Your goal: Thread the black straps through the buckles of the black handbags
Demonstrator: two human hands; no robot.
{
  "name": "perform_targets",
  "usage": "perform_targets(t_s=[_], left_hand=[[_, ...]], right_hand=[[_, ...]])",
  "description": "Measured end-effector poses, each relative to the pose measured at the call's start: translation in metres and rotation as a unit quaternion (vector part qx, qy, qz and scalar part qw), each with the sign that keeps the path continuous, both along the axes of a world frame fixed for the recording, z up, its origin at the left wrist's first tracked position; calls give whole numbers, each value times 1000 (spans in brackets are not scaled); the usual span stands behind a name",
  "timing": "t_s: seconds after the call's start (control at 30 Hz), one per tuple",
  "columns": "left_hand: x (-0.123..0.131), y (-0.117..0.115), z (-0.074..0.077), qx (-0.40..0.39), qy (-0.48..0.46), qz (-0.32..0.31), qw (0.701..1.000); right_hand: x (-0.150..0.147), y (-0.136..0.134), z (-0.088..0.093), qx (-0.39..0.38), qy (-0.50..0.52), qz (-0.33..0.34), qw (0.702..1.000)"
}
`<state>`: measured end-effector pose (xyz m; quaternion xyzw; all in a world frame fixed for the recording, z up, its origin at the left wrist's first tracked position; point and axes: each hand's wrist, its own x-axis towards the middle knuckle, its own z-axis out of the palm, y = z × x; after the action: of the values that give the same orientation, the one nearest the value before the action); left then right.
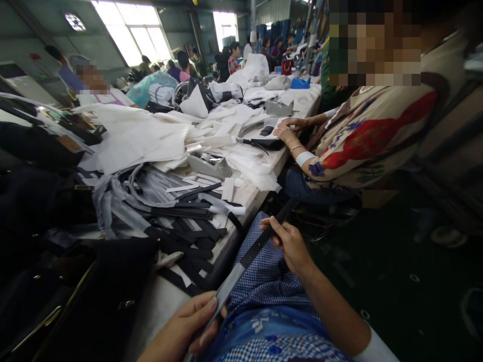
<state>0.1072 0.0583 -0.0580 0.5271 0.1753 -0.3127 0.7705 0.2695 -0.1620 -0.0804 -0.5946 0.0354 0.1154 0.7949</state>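
A long black strap (256,247) stretches at a slant over my lap, its lower part covered by a whitish, see-through sleeve (231,282). My left hand (199,314) grips the sleeved lower part, thumb on top. Farther up, my right hand (287,242) pinches the bare black part between thumb and fingers, and the strap's far end sticks out past it. On the table beside my hands lies a heap of black straps (188,226), several of them in clear or white wrapping.
A grey tape dispenser (210,165) stands on the table (260,198) behind the straps. White sheets (143,133) are piled farther back. Black bags (109,271) crowd the left side. On the right, a seated co-worker's hands (289,131) rest on a white and black piece.
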Motion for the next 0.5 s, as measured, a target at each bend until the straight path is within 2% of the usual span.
perform_targets(t_s=[0.1,0.17,0.2,0.27,0.37,0.43,0.5], left_hand=[[-3,3,-2,119,-44,-29,991],[-5,9,-7,260,-125,-36,957],[-7,13,-11,339,-174,-34,924],[-12,20,-18,477,-265,-26,838],[-23,27,-25,603,-351,-5,716],[-30,27,-27,641,-386,7,663],[-34,24,-28,657,-401,3,639]], right_hand=[[-2,-3,-1,81,38,12,996],[-3,-6,0,120,56,9,991],[-4,-8,0,135,60,8,989],[-6,-12,0,157,61,9,986],[-8,-18,-3,174,55,5,983],[-9,-22,-6,174,47,0,984],[-10,-24,-9,163,41,-2,986]])
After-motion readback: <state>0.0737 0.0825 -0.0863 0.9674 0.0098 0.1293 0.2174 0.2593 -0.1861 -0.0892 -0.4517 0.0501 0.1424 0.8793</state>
